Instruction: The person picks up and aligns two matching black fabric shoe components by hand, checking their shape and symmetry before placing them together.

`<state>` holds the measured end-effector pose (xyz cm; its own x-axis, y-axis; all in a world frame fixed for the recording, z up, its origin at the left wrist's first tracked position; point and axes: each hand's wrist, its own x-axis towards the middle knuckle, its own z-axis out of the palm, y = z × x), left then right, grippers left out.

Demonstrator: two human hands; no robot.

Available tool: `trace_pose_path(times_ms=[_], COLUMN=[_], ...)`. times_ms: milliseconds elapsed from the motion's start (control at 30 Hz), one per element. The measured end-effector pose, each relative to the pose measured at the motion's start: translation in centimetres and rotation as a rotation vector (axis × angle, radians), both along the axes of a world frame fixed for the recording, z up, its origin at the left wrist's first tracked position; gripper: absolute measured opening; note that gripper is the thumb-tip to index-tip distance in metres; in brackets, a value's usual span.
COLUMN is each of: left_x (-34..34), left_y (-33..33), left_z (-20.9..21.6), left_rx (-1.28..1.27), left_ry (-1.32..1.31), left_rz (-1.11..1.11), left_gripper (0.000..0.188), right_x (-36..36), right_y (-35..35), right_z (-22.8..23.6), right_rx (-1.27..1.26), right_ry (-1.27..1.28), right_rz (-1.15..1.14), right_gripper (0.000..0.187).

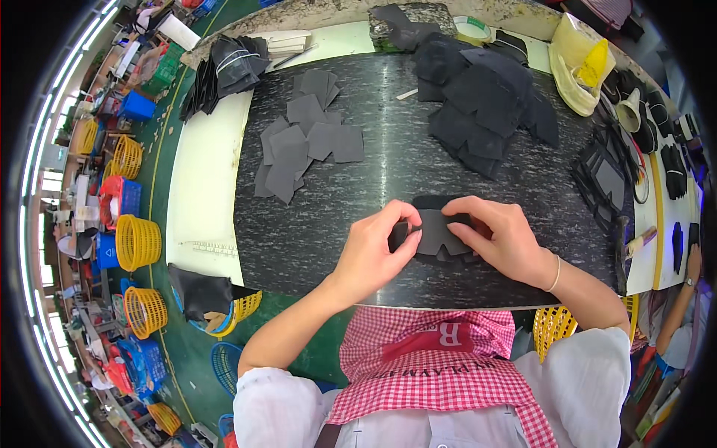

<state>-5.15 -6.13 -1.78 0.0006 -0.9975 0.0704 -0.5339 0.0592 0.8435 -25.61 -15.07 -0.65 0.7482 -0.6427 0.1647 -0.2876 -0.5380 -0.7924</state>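
Note:
Near the table's front edge, both hands work on a dark, flat cut piece (439,237) with a small V-shaped notch in its near edge. My left hand (379,246) pinches its left end between thumb and fingers, and that end curls upward. With thumb and fingers closed, my right hand (502,235) grips the opposite end. More dark material shows behind and under the piece; whether it is a separate layer I cannot tell. Beyond my left hand lie several small grey cut pieces (290,149) in a loose heap. A larger pile of black notched pieces (485,101) sits farther off to the right.
Bundled black pieces (237,63) lie at the far left corner of the dark tabletop (314,246). A tape roll (472,30) and a pale container with a yellow item (579,67) stand at the back. Black strips (603,179) and a brush (641,240) are at the right.

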Motion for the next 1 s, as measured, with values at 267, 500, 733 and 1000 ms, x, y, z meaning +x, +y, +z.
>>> trace_pose_path(times_ms=[267,500,733,1000], left_x=[-0.2,2.6,3.9,1.8], left_y=[0.1,-0.5,0.9,-0.9], left_z=[0.1,2.7,2.0,1.5], left_rx=[-0.200,0.036,-0.164,-0.068], left_ry=[-0.428,-0.040,0.284,0.363], left_rz=[-0.107,0.111,0.196,0.121], left_gripper=[0.024,0.026,0.021,0.016], right_x=[0.9,0.6,-4.2,-15.8], right_y=[0.6,0.1,6.1,-4.9], right_z=[-0.5,2.4,-2.1,2.8], right_rx=[-0.492,-0.501,-0.686,-0.717], right_ry=[0.262,0.232,0.211,0.715], right_rz=[0.150,0.185,0.502,-0.472], right_gripper=[0.011,0.064,0.050,0.067])
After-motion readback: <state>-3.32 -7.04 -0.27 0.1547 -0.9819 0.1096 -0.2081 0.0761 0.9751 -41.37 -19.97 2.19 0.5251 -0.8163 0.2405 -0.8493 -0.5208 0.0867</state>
